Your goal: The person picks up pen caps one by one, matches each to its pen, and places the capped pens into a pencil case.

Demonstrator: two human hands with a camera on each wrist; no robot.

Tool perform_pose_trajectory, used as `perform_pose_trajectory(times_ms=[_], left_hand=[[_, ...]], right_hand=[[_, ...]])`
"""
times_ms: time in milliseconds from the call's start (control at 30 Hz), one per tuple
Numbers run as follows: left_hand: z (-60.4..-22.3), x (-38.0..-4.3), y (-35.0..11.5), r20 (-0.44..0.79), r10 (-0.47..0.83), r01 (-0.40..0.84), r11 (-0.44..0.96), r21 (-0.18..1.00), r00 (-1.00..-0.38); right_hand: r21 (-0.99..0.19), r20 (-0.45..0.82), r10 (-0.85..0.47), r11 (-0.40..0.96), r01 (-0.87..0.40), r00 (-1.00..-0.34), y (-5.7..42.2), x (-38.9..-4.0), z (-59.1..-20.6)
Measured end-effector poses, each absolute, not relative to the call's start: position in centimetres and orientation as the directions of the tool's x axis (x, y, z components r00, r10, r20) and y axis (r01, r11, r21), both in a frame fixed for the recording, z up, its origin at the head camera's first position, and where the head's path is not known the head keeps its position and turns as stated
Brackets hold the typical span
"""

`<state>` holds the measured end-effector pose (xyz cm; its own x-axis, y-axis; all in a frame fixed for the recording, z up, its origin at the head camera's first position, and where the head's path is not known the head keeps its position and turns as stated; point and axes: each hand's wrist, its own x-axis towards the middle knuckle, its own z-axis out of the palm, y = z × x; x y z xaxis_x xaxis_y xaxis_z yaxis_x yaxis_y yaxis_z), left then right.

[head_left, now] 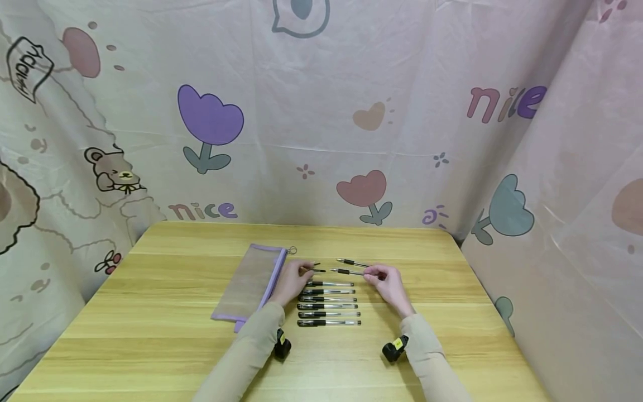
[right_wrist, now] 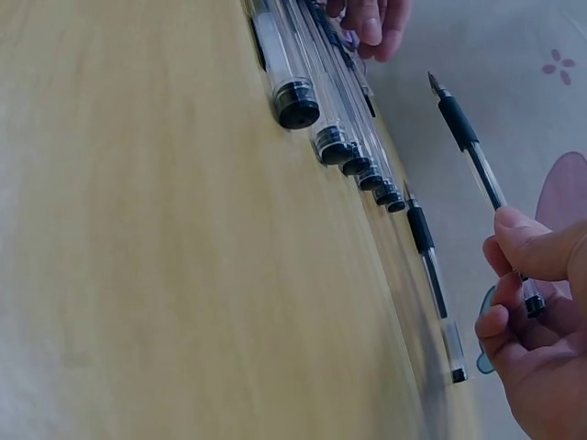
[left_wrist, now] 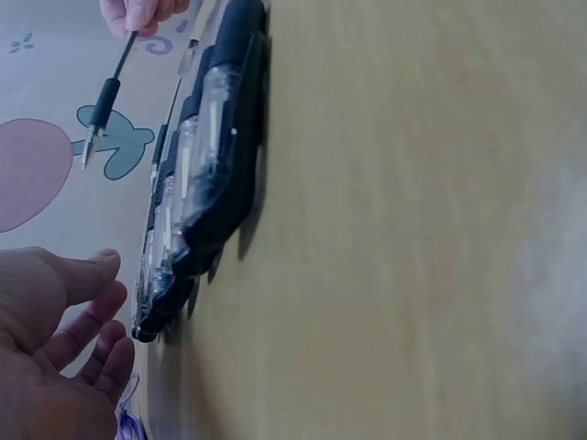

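Observation:
My right hand pinches an uncapped black gel pen between thumb and fingers, holding it above the table with its tip toward the left. A second uncapped pen lies on the table beside that hand. At the left, my left hand has its fingers loosely bent with a gap to the thumb, and nothing shows between them in the left wrist view. Close to its fingertips are small dark pieces that look like pen caps. Nearer to me, several capped black gel pens lie in a parallel row between the hands.
A see-through pencil pouch with purple edging and a zip lies flat beside my left forearm. The wooden table ends at a printed curtain at the back and sides. Black cameras hang from both wrists.

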<state>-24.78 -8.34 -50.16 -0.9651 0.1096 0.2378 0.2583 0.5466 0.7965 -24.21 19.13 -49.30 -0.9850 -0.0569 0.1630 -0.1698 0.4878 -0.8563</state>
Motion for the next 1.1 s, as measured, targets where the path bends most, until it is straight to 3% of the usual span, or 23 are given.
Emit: perform_pose_trajectory(times_ms=[1100], left_hand=[[-50.3,-26.1,-8.2,0.183,0.103,0.209,0.578,0.789,-0.978]], right_hand=[[-0.881,0.174,-0.055,0.437,-0.181,-0.983,19.4,-24.2,-50.2]])
